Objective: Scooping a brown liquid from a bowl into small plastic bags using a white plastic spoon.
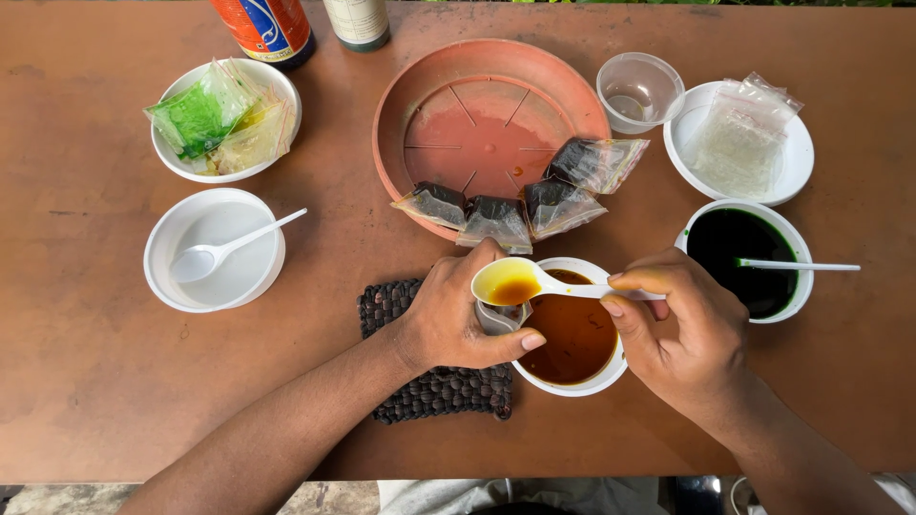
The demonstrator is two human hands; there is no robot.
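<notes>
Landmark: white bowl of brown liquid (575, 336), near the front edge of the brown tabletop (86, 381).
Right hand: right hand (682, 329), just right of the brown bowl, fingers closed narrow on the handle of a white plastic spoon (534, 282).
Spoon load: its scoop sits above the bowl's left rim, holding amber-brown liquid.
Left hand: left hand (453, 319), at the bowl's left side, curled round a small clear plastic pouch (501, 316), thumb lying against the bowl rim; pouch mouth is under the spoon.
Pouch fill: cannot tell how much liquid is in it; mostly hidden by the fingers.
Done, by the look of it: four dark filled pouches (520, 200) lie on the near rim of the terracotta plant saucer (448, 86), just beyond the brown bowl.
Left, as judged: the bowl is well filled with brown liquid, so plenty remains to portion out.
Under the left wrist: dark woven mat (429, 386), touching the bowl's left side.
Right of the bowl: white bowl of dark green liquid (744, 259) with a spoon resting in it.
Far right, beyond the bowl: white plate of empty clear pouches (739, 143); a clear plastic cup (639, 91) beside it.
Far left of the bowl: empty white bowl with spoon (215, 250); beyond it a bowl of green and yellowish pouches (224, 119).
</notes>
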